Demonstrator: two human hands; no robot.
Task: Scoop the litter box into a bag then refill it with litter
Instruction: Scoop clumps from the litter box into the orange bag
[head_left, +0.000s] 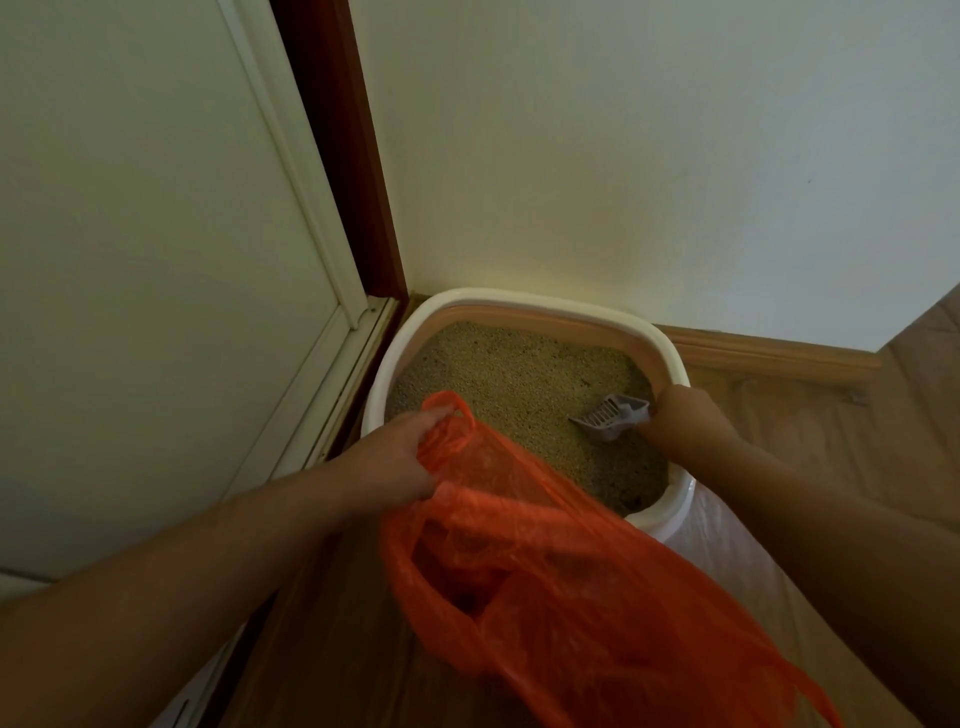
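in the head view, the litter box (524, 306) stands on the floor (779, 395) in the corner, between the door frame (358, 208) and the wall (623, 156), and it is filled with beige litter (509, 395). the right hand (685, 421) is closed around the handle of the grey scoop (610, 418) at the right rim of the box. the long axis of the scoop runs from this hand to the left and a little toward the person, with the slotted blade resting on the litter. the left hand (395, 452) pinches the edge of the orange bag (545, 561) and holds its mouth open over the near rim. so the bag lies to the left and nearer to the person than the scoop. i judge that a loaded scoop must travel leftward and back to reach the opening, which is close to the blade. no clump is visible in the scoop.
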